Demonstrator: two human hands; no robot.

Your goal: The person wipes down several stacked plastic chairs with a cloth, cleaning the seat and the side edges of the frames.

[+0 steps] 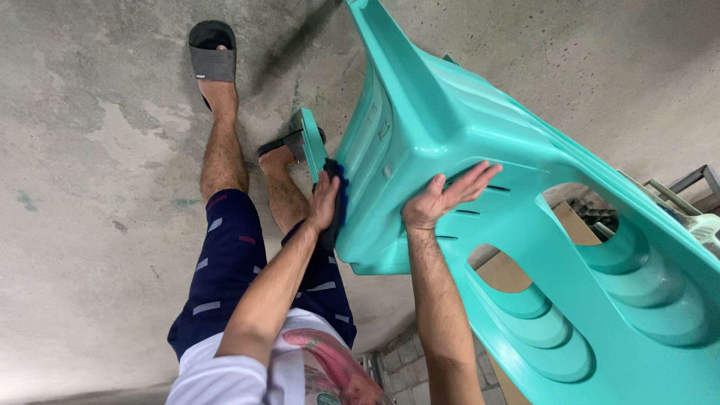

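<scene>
A turquoise plastic chair (pixel 480 150) is tipped on its side in front of me, one leg pointing toward the top of the view. My left hand (pixel 324 201) presses a dark blue cloth (pixel 339 196) against the chair's seat edge, next to an armrest end. My right hand (pixel 444 196) lies flat on the slotted seat surface with fingers stretched out, bracing the chair. The chair's backrest with rounded cutouts (pixel 600 315) fills the lower right.
Bare stained concrete floor (pixel 97 150) lies beneath me. My feet wear black sandals (pixel 212 52). Brown cardboard (pixel 504 274) shows through the chair's cutouts. Grey blocks (pixel 401 360) sit at the bottom, and a metal frame (pixel 694 180) stands at the right edge.
</scene>
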